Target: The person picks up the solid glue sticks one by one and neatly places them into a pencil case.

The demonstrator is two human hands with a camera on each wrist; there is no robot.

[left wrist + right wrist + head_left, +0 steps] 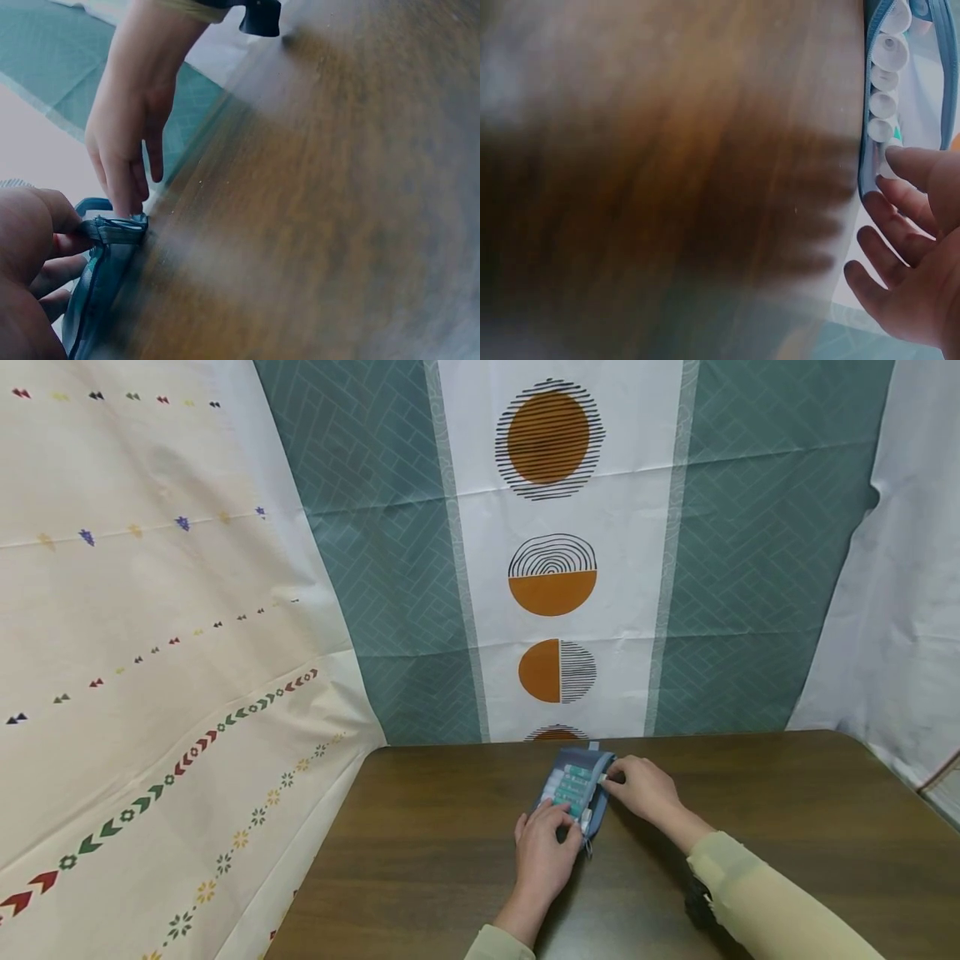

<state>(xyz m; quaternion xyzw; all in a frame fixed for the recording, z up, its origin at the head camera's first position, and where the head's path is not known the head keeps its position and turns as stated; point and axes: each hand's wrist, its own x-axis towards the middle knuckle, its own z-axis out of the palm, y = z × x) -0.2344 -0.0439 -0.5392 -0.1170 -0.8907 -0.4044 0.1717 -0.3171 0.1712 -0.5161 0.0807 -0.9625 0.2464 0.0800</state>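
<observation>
A blue zip pouch (pixel 597 817) with a see-through front lies near the table's far edge. Through it show several white tubes with green labels (pixel 573 785). Along the unzipped side, their round white ends (pixel 883 103) are lined up. My left hand (pixel 546 852) pinches the pouch's near corner between thumb and finger, beside the zipper end (pixel 120 229). At the far end of the opening, my right hand (pixel 643 789) has thumb and index finger on the end of one white tube (pixel 893 142); its other fingers are spread outside the pouch.
The brown wooden table (pixel 420 860) extends to both sides of the pouch. Behind it hangs a green and white cloth (pixel 405 568) with orange circles. A patterned cream cloth (pixel 150 652) hangs at the left, a white one (pixel 877 635) at the right.
</observation>
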